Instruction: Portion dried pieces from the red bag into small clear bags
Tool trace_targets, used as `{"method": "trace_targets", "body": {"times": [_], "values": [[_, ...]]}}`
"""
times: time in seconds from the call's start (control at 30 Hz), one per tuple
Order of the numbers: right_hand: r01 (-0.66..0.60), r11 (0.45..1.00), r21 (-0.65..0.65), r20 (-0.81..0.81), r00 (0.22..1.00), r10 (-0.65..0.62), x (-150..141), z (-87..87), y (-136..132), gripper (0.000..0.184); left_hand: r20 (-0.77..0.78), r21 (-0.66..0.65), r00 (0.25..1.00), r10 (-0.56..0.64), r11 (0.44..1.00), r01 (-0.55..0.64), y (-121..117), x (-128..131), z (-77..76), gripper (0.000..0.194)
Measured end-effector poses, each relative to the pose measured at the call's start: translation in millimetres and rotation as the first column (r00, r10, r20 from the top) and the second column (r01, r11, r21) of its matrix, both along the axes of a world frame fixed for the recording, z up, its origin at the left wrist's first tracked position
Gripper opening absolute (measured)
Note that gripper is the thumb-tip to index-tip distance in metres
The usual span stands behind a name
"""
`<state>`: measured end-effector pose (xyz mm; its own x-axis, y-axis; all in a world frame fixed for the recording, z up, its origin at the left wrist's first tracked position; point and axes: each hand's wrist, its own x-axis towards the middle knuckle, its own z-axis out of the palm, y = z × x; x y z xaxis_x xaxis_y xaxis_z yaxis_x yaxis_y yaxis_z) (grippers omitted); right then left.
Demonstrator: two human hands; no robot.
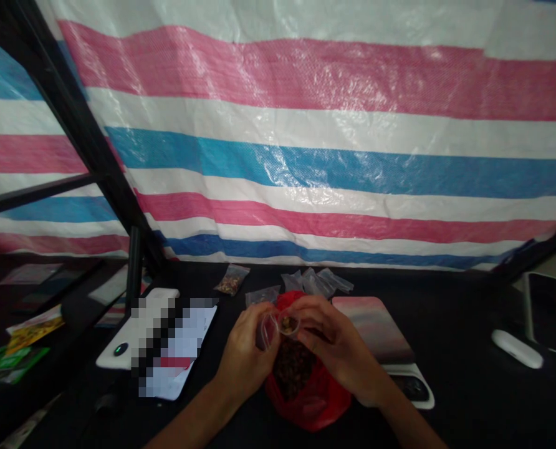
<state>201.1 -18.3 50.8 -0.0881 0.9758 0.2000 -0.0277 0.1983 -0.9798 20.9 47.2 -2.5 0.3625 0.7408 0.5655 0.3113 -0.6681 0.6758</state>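
A red plastic bag [313, 405] lies open below my hands, with many small dark brown pieces [293, 368] inside. My right hand [331, 343] pinches a small clear round container [288, 323] that has some brownish bits in it. Beside it, my left hand [249, 346] grips a clear round plastic piece [267, 330], which looks like a lid. The two clear rims are side by side over the bag's mouth. Fingers cover parts of both. Right of the bag is a digital scale [369, 327] with a shiny plate, partly behind my right hand.
Several clear plastic bags [320, 282] lie at the back, near a small bag of brown bits [232, 280]. A phone [179, 362] and a white device [116, 340] are at left. A white mouse-like object [516, 348] lies right. Striped sheeting [329, 168] hangs behind.
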Motion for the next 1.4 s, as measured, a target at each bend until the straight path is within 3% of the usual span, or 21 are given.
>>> {"method": "trace_targets", "body": {"times": [0.1,0.2,0.3,0.47,0.6,0.7,0.87,1.0,1.13,1.27,1.4], "values": [[0.043,0.992,0.121,0.233,0.970,-0.070,-4.8,-3.0,-1.6,0.022,-0.065,0.065,0.997,-0.046,0.997,0.050,-1.4,0.3,4.7,0.016],[0.023,0.961,0.277,0.515,0.841,-0.168,-8.9,-5.4,-5.3,0.027,-0.125,0.080,0.990,-0.064,0.994,0.075,-0.9,0.2,5.1,0.021],[-0.042,0.935,0.352,0.650,0.730,-0.212,-13.7,-8.0,-8.3,0.036,-0.167,0.087,0.984,-0.060,0.993,0.076,1.2,-0.5,1.0,0.030],[-0.064,0.946,0.318,0.686,0.704,-0.183,-17.2,-12.7,-6.5,0.045,-0.238,0.076,0.970,-0.051,0.995,0.071,2.4,-2.0,-1.9,0.035],[-0.011,0.964,0.267,0.648,0.742,-0.171,-16.9,-14.0,-3.6,0.038,-0.274,0.078,0.961,-0.024,0.996,0.047,1.9,-2.1,-0.9,0.030],[-0.039,0.959,0.281,0.641,0.751,-0.157,-17.8,-13.9,-4.1,0.037,-0.288,0.097,0.957,-0.002,0.995,0.032,2.5,-1.1,-2.1,0.029],[-0.061,0.939,0.337,0.693,0.692,-0.204,-17.2,-11.5,-7.9,0.039,-0.288,0.101,0.958,0.021,0.995,0.009,2.9,-0.5,-2.2,0.031],[0.012,0.974,0.225,0.722,0.669,-0.175,-13.2,-4.9,-6.7,0.029,-0.280,0.163,0.959,0.041,0.987,0.006,2.0,-1.9,1.4,0.031],[-0.005,0.986,0.167,0.725,0.678,-0.119,-12.9,-1.3,-4.9,0.035,-0.295,0.216,0.954,0.055,0.976,0.010,0.8,-2.5,1.8,0.027],[-0.013,0.974,0.227,0.757,0.632,-0.168,-15.4,-5.8,-6.0,0.041,-0.275,0.211,0.960,0.058,0.977,0.001,0.3,-2.4,0.9,0.034],[0.027,0.936,0.352,0.713,0.640,-0.287,-15.0,-12.6,-6.0,0.038,-0.231,0.121,0.973,-0.013,0.992,0.042,0.3,-3.0,2.6,0.043]]}}
